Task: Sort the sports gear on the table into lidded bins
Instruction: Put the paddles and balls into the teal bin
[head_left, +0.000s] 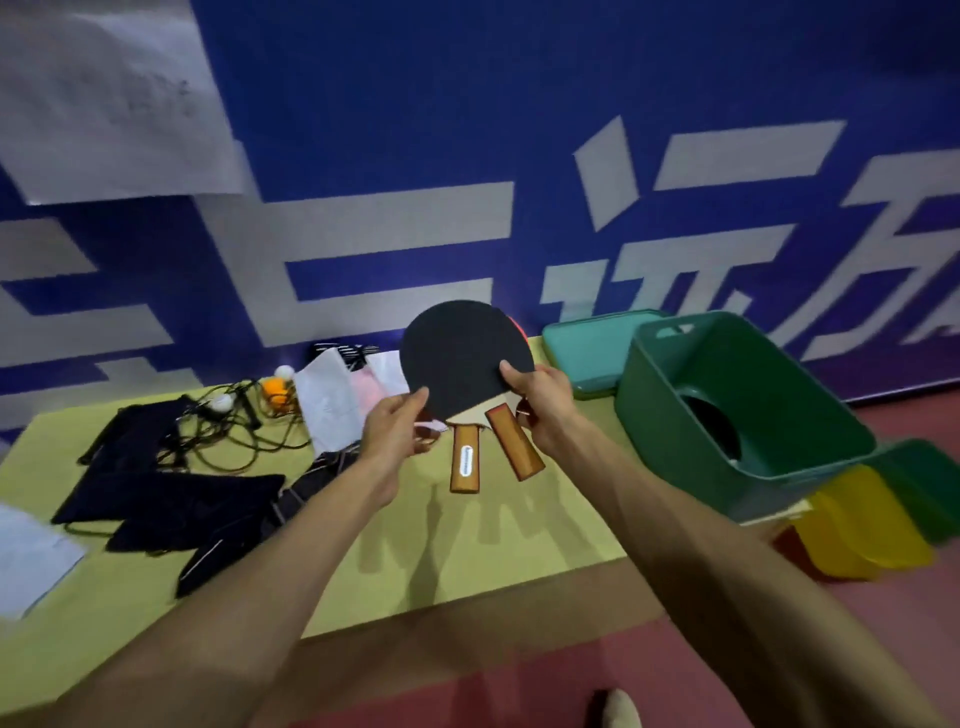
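**Two table tennis bats held up over the worktop**

Two table tennis bats (465, 358) are held stacked together in the air above the middle of the worktop (467, 545); the front one shows its black rubber face to the camera, and a sliver of red shows past its far right edge; both wooden handles point down and splay slightly apart, the left one bearing a small white label. The left hand (397, 428) pinches the lower left rim of the blades, thumb on the black face; the right hand (540, 400) grasps the lower right rim the same way, thumb in front and fingers behind.

To the right stands a dark green bin (675, 415), tipped so that its open mouth faces the camera; a dark round shape lies inside, too dim to name. A teal lid (587, 353) lies flat just behind the bin's left side, at the far edge; yellow lids (862, 525) and a green lid (930, 483) lie low at the near right.

On the left half of the yellow-green worktop lie black cloth pieces (171, 499), a tangle of black cord (234, 441), an orange ball (275, 388) with a white ball (284, 371) just behind it, and white cloth (327, 400) beside pink cloth (366, 389); a white sheet (31, 556) lies at the near left. A blue banner (415, 130) with large white characters fills the far wall.
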